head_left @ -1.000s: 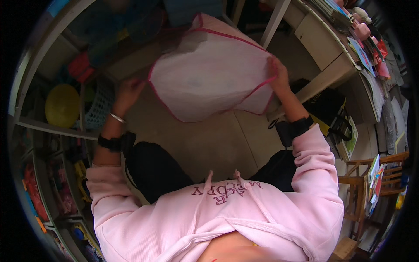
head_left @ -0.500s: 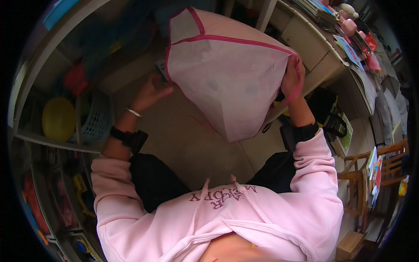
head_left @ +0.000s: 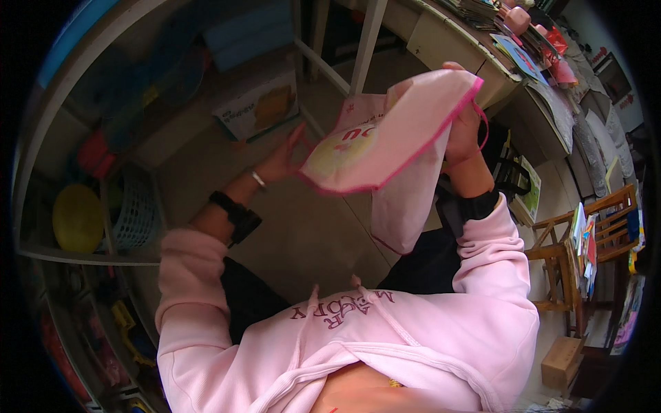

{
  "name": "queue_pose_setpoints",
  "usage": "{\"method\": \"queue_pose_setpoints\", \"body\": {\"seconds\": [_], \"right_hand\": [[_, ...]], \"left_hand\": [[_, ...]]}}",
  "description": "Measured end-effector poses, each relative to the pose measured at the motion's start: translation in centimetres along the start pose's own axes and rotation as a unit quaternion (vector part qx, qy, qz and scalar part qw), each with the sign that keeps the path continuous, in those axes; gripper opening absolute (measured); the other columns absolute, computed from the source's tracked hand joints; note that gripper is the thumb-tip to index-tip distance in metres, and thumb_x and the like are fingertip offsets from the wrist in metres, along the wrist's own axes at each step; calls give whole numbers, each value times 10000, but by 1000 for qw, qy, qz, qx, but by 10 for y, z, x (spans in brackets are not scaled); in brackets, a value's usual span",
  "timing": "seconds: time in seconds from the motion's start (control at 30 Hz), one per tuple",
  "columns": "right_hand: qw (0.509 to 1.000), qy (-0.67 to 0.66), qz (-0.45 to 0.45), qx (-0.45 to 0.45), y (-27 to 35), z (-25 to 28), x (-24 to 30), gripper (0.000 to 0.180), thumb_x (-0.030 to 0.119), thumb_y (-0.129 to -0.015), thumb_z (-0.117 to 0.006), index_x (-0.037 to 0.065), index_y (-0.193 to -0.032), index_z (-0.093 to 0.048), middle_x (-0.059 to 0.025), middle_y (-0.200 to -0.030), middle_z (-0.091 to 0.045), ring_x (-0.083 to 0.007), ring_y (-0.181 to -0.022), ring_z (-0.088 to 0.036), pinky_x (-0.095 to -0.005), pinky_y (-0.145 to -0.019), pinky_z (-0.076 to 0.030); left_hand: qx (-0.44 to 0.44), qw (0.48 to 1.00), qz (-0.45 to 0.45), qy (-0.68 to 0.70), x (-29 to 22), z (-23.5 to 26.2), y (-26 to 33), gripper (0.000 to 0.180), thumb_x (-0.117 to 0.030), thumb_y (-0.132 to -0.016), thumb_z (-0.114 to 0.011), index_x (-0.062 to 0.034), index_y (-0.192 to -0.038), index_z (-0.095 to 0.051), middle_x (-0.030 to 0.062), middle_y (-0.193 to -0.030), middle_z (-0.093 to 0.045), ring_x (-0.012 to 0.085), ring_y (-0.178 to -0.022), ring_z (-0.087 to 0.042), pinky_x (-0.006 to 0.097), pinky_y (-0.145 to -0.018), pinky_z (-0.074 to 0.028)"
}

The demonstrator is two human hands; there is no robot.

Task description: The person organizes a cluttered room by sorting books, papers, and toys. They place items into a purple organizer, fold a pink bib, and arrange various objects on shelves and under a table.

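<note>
A pale pink cloth bag (head_left: 385, 148) with darker pink trim hangs in the air in front of me, one half folded over. My right hand (head_left: 463, 131) grips its upper right edge by the trim. My left hand (head_left: 284, 160) holds the lower left corner with fingers stretched along the edge. I wear a pink sweatshirt, a black watch and a thin bracelet on the left wrist.
A shelf unit on the left holds a yellow round thing (head_left: 77, 219) and a light blue basket (head_left: 138, 206). A flat picture book (head_left: 260, 104) lies on the floor ahead. A desk (head_left: 447, 34) with books stands at upper right; wooden chairs (head_left: 585, 241) at right.
The bag was spread open and hanging down; now it is tipped and folded over, showing a printed side. My left hand moved right and my right hand rose.
</note>
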State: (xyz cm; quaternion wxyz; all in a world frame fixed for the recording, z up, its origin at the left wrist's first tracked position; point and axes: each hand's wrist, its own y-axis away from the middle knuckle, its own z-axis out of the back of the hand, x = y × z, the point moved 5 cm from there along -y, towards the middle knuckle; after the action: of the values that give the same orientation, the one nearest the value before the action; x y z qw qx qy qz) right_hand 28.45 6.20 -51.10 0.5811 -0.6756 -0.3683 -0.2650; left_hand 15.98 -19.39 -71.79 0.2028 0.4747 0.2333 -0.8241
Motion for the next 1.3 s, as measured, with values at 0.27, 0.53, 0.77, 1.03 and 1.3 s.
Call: {"method": "queue_pose_setpoints", "body": {"seconds": [0.27,0.53,0.77,1.03,1.3], "right_hand": [[946,-51,2,320,-9,-21,51,181,90,-794,-617,-17,-933,-662,-175,-874,-659,-281,-800,-614,-335,-714,-505],[928,205,18,311,-14,-29,57,123,16,-800,-565,-5,-849,-676,-205,-907,-632,-250,-801,-626,-284,-702,-490],[890,47,110,439,-34,-104,43,181,5,-769,-593,40,-591,-588,-204,-891,-643,-212,-721,-591,-284,-645,-471],[926,304,-29,223,-48,-35,36,256,-81,-764,-513,-17,-989,-618,-145,-961,-648,-185,-911,-606,-278,-783,-475],[894,417,1,163,-47,15,-50,199,-29,-800,-531,26,-982,-592,-31,-900,-603,-120,-832,-563,-247,-737,-450]], "left_hand": [[397,796,265,-372,65,61,36,463,-227,-800,-627,-80,-1226,-520,88,-1094,-588,197,-1028,-531,336,-882,-411],[39,980,147,130,-57,154,82,439,-267,-863,-587,-73,-1246,-494,76,-1255,-500,218,-1178,-445,342,-982,-357],[178,980,-83,32,-124,10,10,712,-220,-793,-662,-61,-1370,-278,111,-1350,-377,227,-1217,-378,335,-1003,-322],[38,998,51,19,-55,63,64,195,-157,-854,-592,-43,-1013,-583,34,-924,-598,134,-850,-563,284,-770,-468],[-28,984,161,-69,-84,178,97,492,-137,-852,-598,-113,-1294,-382,3,-903,-527,93,-856,-507,260,-767,-432]]}}
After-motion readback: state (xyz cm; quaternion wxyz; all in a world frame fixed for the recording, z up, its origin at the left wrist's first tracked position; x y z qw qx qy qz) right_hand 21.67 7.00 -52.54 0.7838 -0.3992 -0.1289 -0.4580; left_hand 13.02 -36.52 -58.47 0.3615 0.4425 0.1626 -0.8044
